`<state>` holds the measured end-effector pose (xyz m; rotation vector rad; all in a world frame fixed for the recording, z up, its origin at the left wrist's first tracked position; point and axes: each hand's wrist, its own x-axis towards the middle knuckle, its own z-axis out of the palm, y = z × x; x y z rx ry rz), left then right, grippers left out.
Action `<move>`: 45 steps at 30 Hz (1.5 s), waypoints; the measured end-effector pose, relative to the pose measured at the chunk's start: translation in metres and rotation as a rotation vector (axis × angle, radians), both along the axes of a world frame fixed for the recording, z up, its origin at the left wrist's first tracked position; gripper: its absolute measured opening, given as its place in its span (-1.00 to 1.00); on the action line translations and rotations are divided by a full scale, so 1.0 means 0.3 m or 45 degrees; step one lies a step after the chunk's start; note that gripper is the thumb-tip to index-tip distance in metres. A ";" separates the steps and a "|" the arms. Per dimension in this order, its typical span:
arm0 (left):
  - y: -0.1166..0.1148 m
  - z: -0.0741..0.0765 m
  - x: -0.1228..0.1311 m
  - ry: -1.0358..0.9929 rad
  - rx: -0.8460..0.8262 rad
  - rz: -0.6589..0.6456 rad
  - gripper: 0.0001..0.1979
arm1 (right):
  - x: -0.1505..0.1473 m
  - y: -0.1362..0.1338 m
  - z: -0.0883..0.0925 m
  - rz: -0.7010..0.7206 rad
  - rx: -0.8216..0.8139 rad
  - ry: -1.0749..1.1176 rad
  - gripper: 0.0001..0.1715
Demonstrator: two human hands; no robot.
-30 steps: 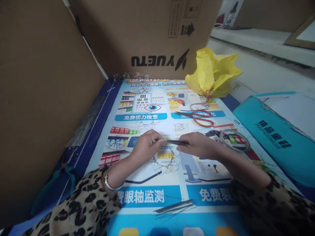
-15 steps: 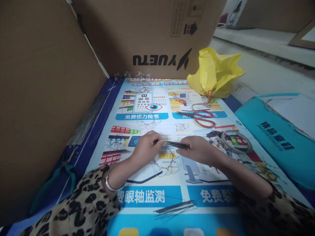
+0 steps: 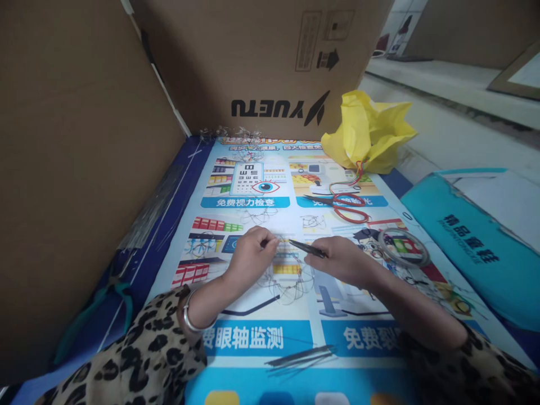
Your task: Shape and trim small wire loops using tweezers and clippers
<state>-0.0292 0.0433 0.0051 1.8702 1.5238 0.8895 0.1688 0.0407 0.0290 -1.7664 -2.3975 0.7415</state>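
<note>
My right hand [image 3: 343, 260] is wrapped round dark needle-nose pliers [image 3: 307, 248], whose narrow jaws point left. My left hand [image 3: 254, 252] is closed in a pinch on thin wire, its fingertips a small gap from the pliers' tip. Below and between the hands, a looped wire shape [image 3: 291, 288] with a reddish twisted part shows against the printed sheet. Whether it joins the wire in my left fingers is hard to see. A bundle of short dark wires [image 3: 300, 356] lies nearer to me.
Red-handled scissors [image 3: 350, 208] lie beyond my right hand, near a yellow bag [image 3: 366, 135]. A wire coil [image 3: 404, 247] and a teal box [image 3: 468, 242] are at right. Teal-handled pliers [image 3: 113, 284] and clear strips [image 3: 152, 211] lie left. Cardboard [image 3: 261, 67] stands behind.
The pliers have drawn back to the right, away from my left fingertips, opening a gap. My left hand has barely moved. The view has shifted slightly.
</note>
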 end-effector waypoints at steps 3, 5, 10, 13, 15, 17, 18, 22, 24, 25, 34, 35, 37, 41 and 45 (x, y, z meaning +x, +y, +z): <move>-0.002 -0.003 -0.003 -0.028 -0.025 0.003 -0.84 | -0.001 0.001 -0.008 -0.033 0.013 0.049 -0.71; -0.005 -0.006 -0.005 -0.045 -0.028 -0.016 -0.84 | -0.007 0.002 -0.018 -0.083 0.037 0.099 -0.71; -0.005 -0.010 -0.013 -0.068 -0.010 -0.082 -0.90 | -0.022 0.007 -0.036 -0.199 0.135 0.211 -0.73; 0.002 -0.007 -0.019 -0.053 0.011 -0.110 -0.91 | -0.029 0.012 -0.041 -0.180 0.176 0.234 -0.74; 0.008 -0.005 -0.021 -0.032 0.020 -0.134 -0.90 | -0.034 0.015 -0.044 -0.156 0.186 0.233 -0.74; 0.013 -0.004 -0.021 -0.006 0.021 -0.153 -0.89 | -0.041 0.018 -0.045 -0.139 0.205 0.227 -0.74; 0.015 -0.003 -0.021 0.009 0.018 -0.159 -0.89 | -0.045 0.019 -0.045 -0.127 0.214 0.228 -0.74; 0.024 -0.004 -0.015 0.065 -0.012 -0.166 -0.90 | -0.055 0.025 -0.047 -0.068 0.225 0.227 -0.74; 0.030 -0.007 -0.013 0.094 -0.019 -0.170 -0.91 | -0.056 0.027 -0.052 -0.041 0.237 0.219 -0.75; 0.033 -0.009 -0.013 0.107 -0.012 -0.175 -0.91 | -0.056 0.027 -0.056 -0.028 0.249 0.220 -0.76; 0.015 -0.038 -0.007 0.192 0.119 -0.160 -0.90 | -0.059 0.022 -0.071 0.028 0.293 0.275 -0.82; 0.009 -0.039 -0.004 0.219 0.138 -0.154 -0.90 | -0.059 0.022 -0.070 0.038 0.290 0.280 -0.81; 0.001 -0.041 0.002 0.284 0.170 -0.147 -0.90 | -0.059 0.022 -0.071 0.053 0.286 0.289 -0.81; -0.008 -0.046 0.010 0.366 0.205 -0.097 -0.92 | -0.059 0.023 -0.075 0.051 0.288 0.314 -0.81; -0.007 -0.045 0.010 0.324 0.225 -0.082 -0.93 | -0.059 0.023 -0.071 0.023 0.280 0.335 -0.80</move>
